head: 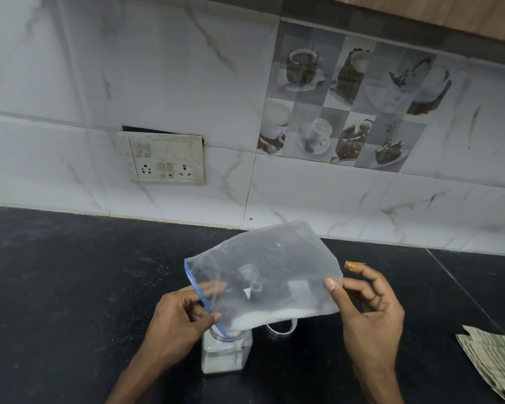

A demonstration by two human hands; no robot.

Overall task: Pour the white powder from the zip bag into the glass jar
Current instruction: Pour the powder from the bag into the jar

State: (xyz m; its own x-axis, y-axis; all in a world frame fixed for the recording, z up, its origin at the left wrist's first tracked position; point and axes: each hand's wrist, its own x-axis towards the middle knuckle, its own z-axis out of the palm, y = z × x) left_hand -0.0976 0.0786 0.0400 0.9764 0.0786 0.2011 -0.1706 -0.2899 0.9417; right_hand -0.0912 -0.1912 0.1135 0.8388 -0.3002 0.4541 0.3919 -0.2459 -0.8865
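Zip bag [263, 275] lies crosswise, blue mouth tilted into glass jar [226, 349].

White marble-look wall tiles [187, 68], a grimy switchboard [165, 158], seemingly stone black countertop [56, 272].

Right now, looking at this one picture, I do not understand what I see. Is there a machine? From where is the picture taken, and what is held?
There is no machine. A person wears a camera on the head; it looks forward and down at their own two bare hands. The left hand pinches the zip bag at its blue zip edge, and the right hand holds the other end. The bag is tilted, its open corner at the mouth of the glass jar, which already contains white powder. The jar stands on a black counter. A folded cloth lies to the right.
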